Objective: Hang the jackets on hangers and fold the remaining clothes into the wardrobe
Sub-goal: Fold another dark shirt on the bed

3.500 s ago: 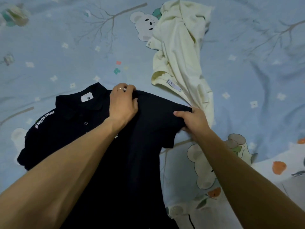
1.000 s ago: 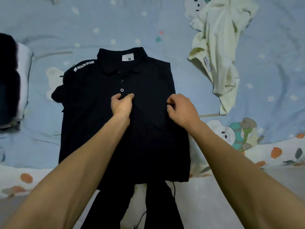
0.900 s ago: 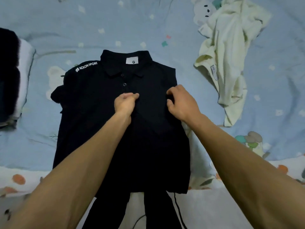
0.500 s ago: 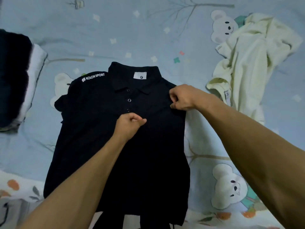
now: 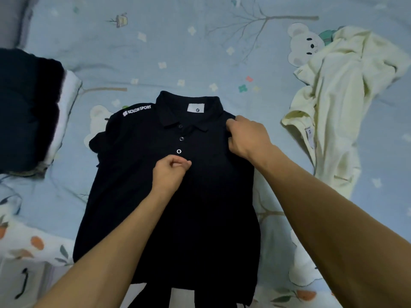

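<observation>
While both grips pinch it: one black polo (image 5: 138, 196), left hand (image 5: 170, 174), right hand (image 5: 248, 138), one cream shirt (image 5: 338, 103).

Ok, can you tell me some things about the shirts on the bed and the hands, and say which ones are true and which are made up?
1. The black polo shirt lies front side up, with its collar away from the person. True.
2. The right hand is holding the cream shirt. False: it grips the black polo shirt at the shoulder; the cream shirt lies apart, untouched.
3. The left hand pinches the polo's front just below the buttons. True.
4. The cream shirt is neatly folded. False: it lies crumpled.
5. The bedsheet is printed with bears and trees. True.
</observation>
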A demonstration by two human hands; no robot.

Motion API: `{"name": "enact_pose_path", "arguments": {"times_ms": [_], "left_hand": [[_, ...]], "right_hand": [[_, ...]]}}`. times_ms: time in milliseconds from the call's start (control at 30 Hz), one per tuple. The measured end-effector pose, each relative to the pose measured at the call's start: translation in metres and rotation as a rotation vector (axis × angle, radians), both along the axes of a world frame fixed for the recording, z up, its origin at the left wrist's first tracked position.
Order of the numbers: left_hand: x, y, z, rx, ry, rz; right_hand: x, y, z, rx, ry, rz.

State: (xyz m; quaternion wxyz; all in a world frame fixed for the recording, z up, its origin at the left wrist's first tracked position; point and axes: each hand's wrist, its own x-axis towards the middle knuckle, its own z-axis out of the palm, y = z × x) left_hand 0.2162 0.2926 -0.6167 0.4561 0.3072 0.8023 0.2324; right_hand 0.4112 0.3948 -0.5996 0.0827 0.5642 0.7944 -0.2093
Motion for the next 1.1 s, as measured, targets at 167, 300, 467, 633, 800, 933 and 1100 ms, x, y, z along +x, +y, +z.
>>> {"name": "enact_pose_path", "arguments": {"times_ms": [167,300,467,633,800,933,1100], "left_hand": [[-0.067,-0.028,0.037,0.072,0.008,0.138],[-0.137,-0.043,0.043,0.104,0.089,0.288],[-0.200,-0.040,0.030,-0.174,-0.123,0.470],[-0.214,-0.023,0.006,-0.289,-0.747,0.424],[-0.216,-0.015,0.005,-0.074,-0.967,0.578],[-0.260,-0.030,-0.007,0.220,-1.079,0.905],[-0.285,-0.044,-0.013,0.163,-1.039,0.790]], "right_hand": [[-0.058,-0.037,0.011,-0.117,0.167,0.044],[-0.103,-0.061,0.010,-0.253,0.292,-0.032],[-0.164,-0.083,0.001,-0.327,0.422,-0.167],[-0.216,-0.096,-0.011,-0.447,0.577,-0.408],[-0.234,-0.104,-0.029,-0.472,0.484,-0.524],[-0.246,-0.102,-0.037,-0.428,0.353,-0.542],[-0.258,-0.102,-0.039,-0.405,0.267,-0.553]]}}
